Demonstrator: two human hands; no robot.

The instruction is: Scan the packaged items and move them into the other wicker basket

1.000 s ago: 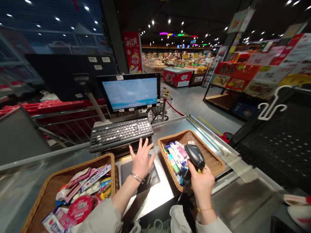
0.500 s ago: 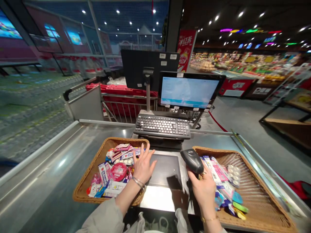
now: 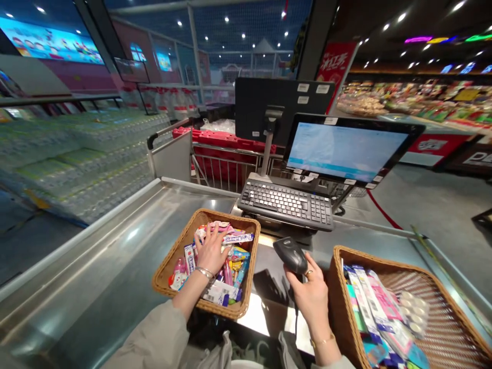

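Note:
My left hand lies over the candy in the left wicker basket, fingers spread; whatever is under its palm is hidden. Around it are wrapped sweets, a long white-and-blue pack and a blue-yellow wrapper. My right hand is wrapped round a black handheld scanner, held above the metal counter between the two baskets. Just right of that hand stands the right wicker basket, with long packs and a blister pack of round white pieces at its left side.
A black keyboard sits behind the baskets, with a lit monitor and a second screen's dark back above it. Raised rims edge the metal counter. Beyond stands a cart with red crates.
The view has turned left. My left hand has shifted from the left basket's right side to over its middle. The scanner in my right hand is now farther from the right basket.

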